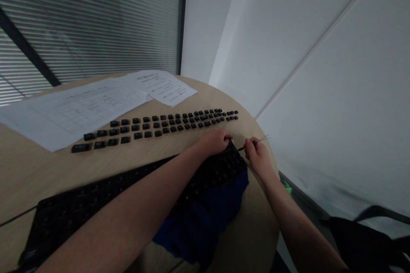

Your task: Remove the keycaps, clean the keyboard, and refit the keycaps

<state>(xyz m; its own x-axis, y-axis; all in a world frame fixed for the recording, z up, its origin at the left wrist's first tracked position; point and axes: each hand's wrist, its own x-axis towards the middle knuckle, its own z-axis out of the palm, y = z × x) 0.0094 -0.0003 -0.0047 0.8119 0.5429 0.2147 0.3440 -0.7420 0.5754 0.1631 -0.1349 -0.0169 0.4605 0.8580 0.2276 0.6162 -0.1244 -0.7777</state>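
A black keyboard (77, 200) lies slantwise on the round wooden table, partly hidden under my left forearm. At its far right corner my left hand (216, 140) is closed, its fingertips pinching a small black piece, perhaps a keycap. My right hand (256, 153) is just right of that corner, closed on a thin tool (242, 148) with a dark tip towards the keyboard and fine wires or prongs sticking out behind. A crumpled blue cloth (205, 217) lies under the keyboard's near edge. Beyond the keyboard, loose black keycaps (156, 125) stand in several long rows.
Printed paper sheets (80, 108) lie at the back left of the table (144, 187). A window with blinds (128, 21) and a white wall (314, 72) stand behind. On the right are a black bag or chair (358, 239) and something green (287, 187) low by the wall.
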